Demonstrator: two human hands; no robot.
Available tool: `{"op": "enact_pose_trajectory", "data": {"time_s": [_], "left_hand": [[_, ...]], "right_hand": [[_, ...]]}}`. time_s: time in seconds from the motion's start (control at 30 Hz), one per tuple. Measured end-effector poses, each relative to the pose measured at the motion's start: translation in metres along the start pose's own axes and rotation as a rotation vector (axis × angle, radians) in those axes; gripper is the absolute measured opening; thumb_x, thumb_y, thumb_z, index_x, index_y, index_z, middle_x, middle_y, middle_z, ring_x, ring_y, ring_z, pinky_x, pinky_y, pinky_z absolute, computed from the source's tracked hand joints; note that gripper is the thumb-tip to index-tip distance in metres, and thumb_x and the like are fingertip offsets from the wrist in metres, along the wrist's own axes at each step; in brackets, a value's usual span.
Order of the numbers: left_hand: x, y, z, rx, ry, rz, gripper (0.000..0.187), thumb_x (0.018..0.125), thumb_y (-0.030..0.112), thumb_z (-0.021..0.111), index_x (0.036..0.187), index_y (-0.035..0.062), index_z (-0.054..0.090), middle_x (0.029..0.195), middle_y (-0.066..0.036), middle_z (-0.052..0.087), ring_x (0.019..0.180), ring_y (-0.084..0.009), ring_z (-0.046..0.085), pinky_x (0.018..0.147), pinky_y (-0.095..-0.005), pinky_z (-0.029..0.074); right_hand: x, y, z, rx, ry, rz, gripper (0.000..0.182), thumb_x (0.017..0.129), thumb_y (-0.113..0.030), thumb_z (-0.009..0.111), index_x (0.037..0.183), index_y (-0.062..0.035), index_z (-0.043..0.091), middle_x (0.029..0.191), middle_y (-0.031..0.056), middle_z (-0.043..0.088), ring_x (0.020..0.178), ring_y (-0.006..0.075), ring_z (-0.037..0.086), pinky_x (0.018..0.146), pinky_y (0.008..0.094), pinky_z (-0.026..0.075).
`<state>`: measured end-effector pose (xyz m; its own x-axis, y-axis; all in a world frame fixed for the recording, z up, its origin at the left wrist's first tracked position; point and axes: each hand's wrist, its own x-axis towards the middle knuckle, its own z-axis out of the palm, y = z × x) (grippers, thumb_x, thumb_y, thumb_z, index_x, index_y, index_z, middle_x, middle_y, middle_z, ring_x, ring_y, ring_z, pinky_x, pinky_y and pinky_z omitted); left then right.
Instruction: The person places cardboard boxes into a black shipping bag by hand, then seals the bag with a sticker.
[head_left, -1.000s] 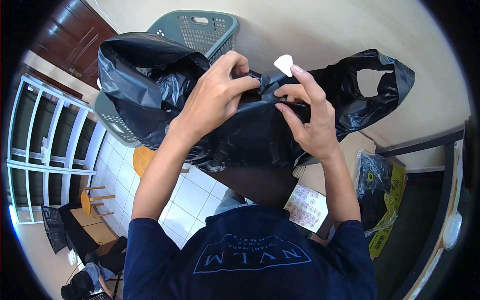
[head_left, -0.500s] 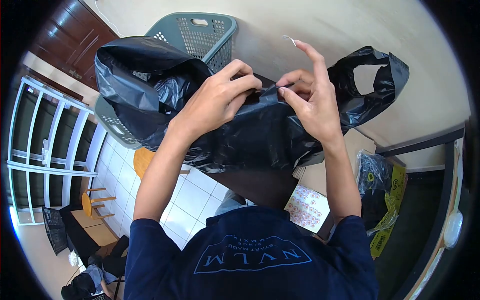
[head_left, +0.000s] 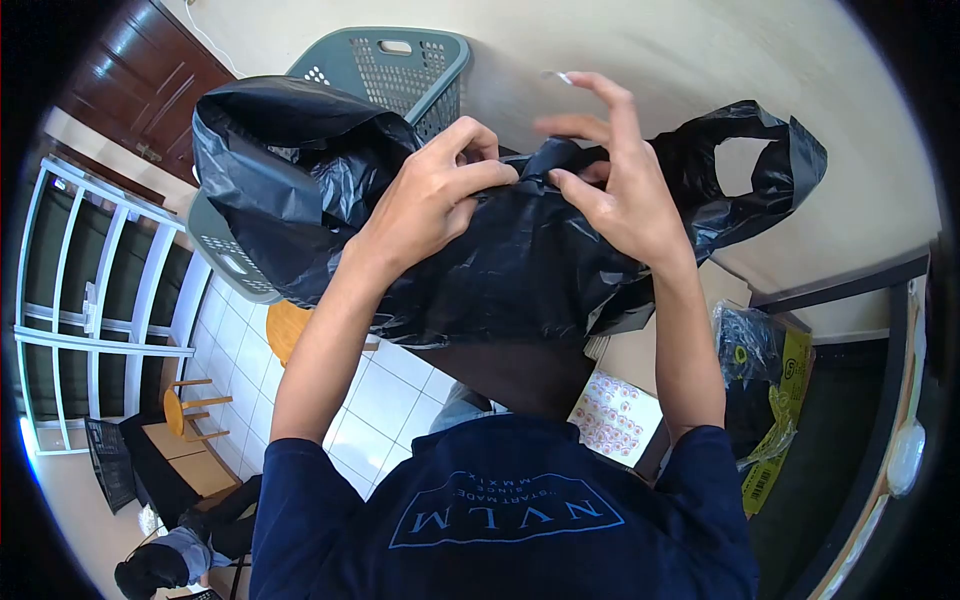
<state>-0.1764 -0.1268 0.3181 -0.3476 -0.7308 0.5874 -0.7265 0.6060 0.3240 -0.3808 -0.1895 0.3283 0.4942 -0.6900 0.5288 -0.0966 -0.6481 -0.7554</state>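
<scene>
A large black plastic bag (head_left: pixel 480 275) stretches across in front of me, with a wide opening at its left and a handle loop at its right. My left hand (head_left: pixel 430 195) pinches the bag's upper edge near the middle. My right hand (head_left: pixel 630 195) grips a bunched bit of that edge between thumb and fingers, a short way to the right. Its index finger is raised, and a small whitish strip (head_left: pixel 557 77) shows at the tip, too small to name. What lies inside the bag is hidden.
A grey-green laundry basket (head_left: pixel 435 70) stands behind the bag, by the wall. At right are a plastic-wrapped package (head_left: pixel 750 345) and a white box with a red pattern (head_left: pixel 615 418). Wooden stools (head_left: pixel 178 412) stand on the tiled floor. A person (head_left: pixel 185 555) sits at lower left.
My right hand has tilted left, its raised index finger and the whitish strip moving with it. The pinched edge of the bag is more bunched. My left hand has barely moved.
</scene>
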Motion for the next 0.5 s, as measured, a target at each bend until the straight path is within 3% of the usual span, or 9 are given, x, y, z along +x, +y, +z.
{"op": "enact_pose_trajectory", "data": {"time_s": [0.13,0.2,0.3,0.43,0.5], "left_hand": [[0.003,0.001,0.003,-0.077,0.082,-0.055,0.035,0.061,-0.017,0.058,0.091,0.0010,0.064,0.089,-0.012,0.052,0.081,-0.0296,0.059,0.072,-0.0368,0.049],[0.005,0.006,0.000,-0.117,0.108,-0.117,0.035,0.062,-0.017,0.057,0.091,0.0004,0.063,0.089,-0.013,0.052,0.080,-0.0298,0.059,0.071,-0.0369,0.049],[0.000,0.000,0.000,-0.092,0.119,-0.122,0.034,0.062,-0.018,0.055,0.090,-0.0006,0.063,0.089,-0.013,0.052,0.080,-0.0295,0.059,0.071,-0.0364,0.048],[-0.007,-0.002,-0.001,-0.031,0.131,-0.083,0.033,0.061,-0.020,0.053,0.086,-0.0011,0.064,0.088,-0.012,0.051,0.078,-0.0282,0.058,0.071,-0.0353,0.048],[-0.010,-0.003,-0.003,-0.035,0.128,-0.082,0.032,0.062,-0.018,0.053,0.084,0.0003,0.065,0.088,-0.011,0.050,0.081,-0.0259,0.058,0.071,-0.0343,0.048]], "right_hand": [[0.002,0.008,-0.001,0.022,0.021,0.076,0.061,0.074,0.005,0.064,0.128,-0.0087,0.039,0.090,0.0170,0.067,0.072,0.0263,0.065,0.066,0.0325,0.051],[-0.001,0.012,0.001,-0.083,0.056,0.005,0.059,0.075,0.012,0.058,0.128,-0.0064,0.039,0.086,0.0127,0.069,0.075,0.0130,0.065,0.069,0.0244,0.051],[-0.006,0.025,0.009,-0.059,0.191,-0.061,0.055,0.075,0.013,0.055,0.125,-0.0048,0.040,0.084,0.0128,0.069,0.076,0.0128,0.066,0.070,0.0235,0.051],[-0.012,0.021,0.007,0.010,0.180,-0.027,0.051,0.078,0.013,0.054,0.124,-0.0033,0.039,0.087,0.0142,0.069,0.079,0.0135,0.066,0.071,0.0231,0.050],[-0.014,0.020,0.004,0.110,0.180,-0.015,0.047,0.079,0.008,0.057,0.121,-0.0050,0.041,0.083,0.0133,0.070,0.067,0.0143,0.065,0.062,0.0257,0.050]]}}
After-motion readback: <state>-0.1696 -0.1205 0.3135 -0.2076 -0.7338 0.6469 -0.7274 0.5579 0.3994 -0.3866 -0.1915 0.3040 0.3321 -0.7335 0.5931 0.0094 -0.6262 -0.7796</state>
